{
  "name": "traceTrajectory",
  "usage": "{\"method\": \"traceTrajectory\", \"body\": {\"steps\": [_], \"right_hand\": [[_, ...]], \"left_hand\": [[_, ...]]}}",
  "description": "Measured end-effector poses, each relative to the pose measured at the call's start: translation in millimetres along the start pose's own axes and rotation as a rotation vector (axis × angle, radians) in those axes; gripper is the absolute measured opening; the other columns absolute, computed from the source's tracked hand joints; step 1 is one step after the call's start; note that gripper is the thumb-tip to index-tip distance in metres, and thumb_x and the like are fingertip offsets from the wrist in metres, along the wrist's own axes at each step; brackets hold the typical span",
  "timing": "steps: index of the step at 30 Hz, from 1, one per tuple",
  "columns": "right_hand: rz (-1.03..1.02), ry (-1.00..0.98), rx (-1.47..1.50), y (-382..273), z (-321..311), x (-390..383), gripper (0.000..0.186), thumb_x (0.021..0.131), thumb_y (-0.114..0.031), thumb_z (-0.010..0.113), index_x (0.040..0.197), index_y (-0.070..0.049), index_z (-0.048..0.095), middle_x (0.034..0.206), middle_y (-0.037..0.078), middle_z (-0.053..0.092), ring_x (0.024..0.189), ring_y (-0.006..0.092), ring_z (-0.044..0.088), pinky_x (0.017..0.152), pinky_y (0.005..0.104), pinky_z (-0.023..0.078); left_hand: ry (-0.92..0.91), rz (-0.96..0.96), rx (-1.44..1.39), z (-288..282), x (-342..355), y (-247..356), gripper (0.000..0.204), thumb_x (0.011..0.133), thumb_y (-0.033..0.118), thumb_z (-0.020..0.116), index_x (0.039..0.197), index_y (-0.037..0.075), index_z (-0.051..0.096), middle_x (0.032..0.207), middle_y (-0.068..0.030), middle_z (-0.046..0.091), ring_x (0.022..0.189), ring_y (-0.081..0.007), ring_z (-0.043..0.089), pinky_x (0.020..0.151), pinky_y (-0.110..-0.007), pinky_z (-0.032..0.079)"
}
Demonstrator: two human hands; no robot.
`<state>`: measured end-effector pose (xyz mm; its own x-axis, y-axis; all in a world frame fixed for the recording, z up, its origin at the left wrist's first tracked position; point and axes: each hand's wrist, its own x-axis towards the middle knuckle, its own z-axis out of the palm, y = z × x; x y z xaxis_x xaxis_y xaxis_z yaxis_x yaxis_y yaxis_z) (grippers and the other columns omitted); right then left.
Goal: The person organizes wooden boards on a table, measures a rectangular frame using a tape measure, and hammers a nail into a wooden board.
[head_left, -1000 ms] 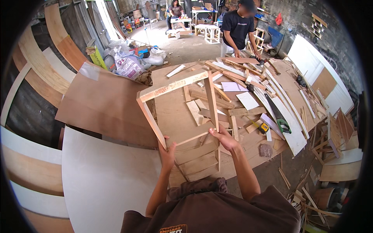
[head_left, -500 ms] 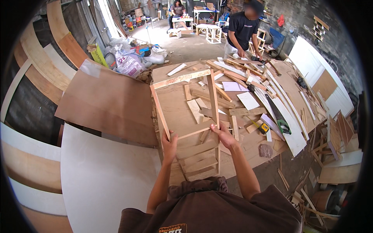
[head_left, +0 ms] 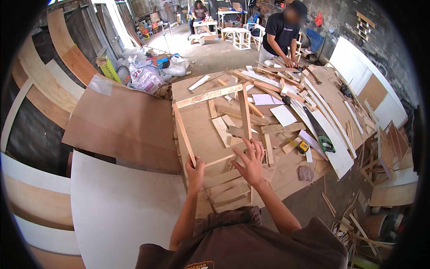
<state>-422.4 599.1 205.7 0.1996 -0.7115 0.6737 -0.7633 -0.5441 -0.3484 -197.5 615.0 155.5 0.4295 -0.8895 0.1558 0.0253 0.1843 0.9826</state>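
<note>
Frame of pale wood [head_left: 210,94] extends away from you over the surface [head_left: 286,181], its near end between your hands. Your left hand [head_left: 195,175] grips the near left corner, while your right hand [head_left: 252,168] spreads its fingers at the near right, contact unclear.

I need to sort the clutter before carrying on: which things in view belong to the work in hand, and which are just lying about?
In the work:
wooden frame, held in the left hand; right hand spread open beside it, contact unclear

Lying about, apparently unused now:
green-handled saw
yellow tape measure
wood offcuts
</note>
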Motion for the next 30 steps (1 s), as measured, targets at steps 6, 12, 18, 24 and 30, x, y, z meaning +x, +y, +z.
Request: {"method": "traceTrajectory", "body": {"steps": [6,12,18,24,30], "right_hand": [[0.013,0.078,0.010,5.7,14.6,-5.5,0.032,0.078,-0.011,0.078,0.108,-0.022,0.073,0.125,-0.002,0.061,0.137,0.0311,0.039,0.110,0.0521,0.026],[-0.020,0.213,0.139,17.1,16.3,-22.0,0.027,0.080,-0.004,0.073,0.104,-0.017,0.070,0.112,0.001,0.064,0.130,0.0327,0.047,0.108,0.0516,0.028],[0.040,0.299,0.232,19.6,-4.3,-30.9,0.022,0.087,-0.001,0.065,0.108,-0.009,0.064,0.105,0.009,0.063,0.106,0.0328,0.057,0.100,0.0502,0.034],[0.789,0.330,0.642,54.6,11.0,-66.0,0.031,0.107,-0.025,0.054,0.116,0.004,0.061,0.094,0.003,0.059,0.087,0.0116,0.051,0.078,0.0282,0.043],[1.123,-0.161,0.628,164.6,77.2,-152.0,0.032,0.106,-0.023,0.053,0.117,0.005,0.061,0.099,0.006,0.062,0.091,0.0141,0.053,0.082,0.0287,0.044]], "left_hand": [[-0.008,-0.020,-0.154,1.5,-17.1,15.5,0.024,0.100,0.032,0.057,0.109,0.010,0.055,0.095,0.0017,0.049,0.083,-0.0086,0.047,0.066,-0.026,0.041],[-0.124,0.039,-0.053,3.5,-17.4,17.2,0.035,0.105,0.041,0.049,0.116,0.008,0.056,0.096,-0.0008,0.051,0.092,-0.0123,0.049,0.076,-0.026,0.043],[-0.159,-0.027,-0.097,-11.6,-6.7,24.0,0.025,0.108,0.026,0.047,0.118,0.004,0.055,0.086,-0.0008,0.051,0.081,-0.0113,0.050,0.078,-0.028,0.044],[-0.019,0.105,-0.017,-20.1,-14.8,0.4,0.021,0.106,0.017,0.049,0.122,0.004,0.053,0.088,-0.0016,0.051,0.076,-0.0095,0.048,0.067,-0.026,0.042],[0.036,-0.022,-0.028,-19.6,-30.0,0.8,0.032,0.094,0.000,0.047,0.125,0.007,0.050,0.095,0.0020,0.046,0.077,-0.0064,0.043,0.065,-0.023,0.040]]}}
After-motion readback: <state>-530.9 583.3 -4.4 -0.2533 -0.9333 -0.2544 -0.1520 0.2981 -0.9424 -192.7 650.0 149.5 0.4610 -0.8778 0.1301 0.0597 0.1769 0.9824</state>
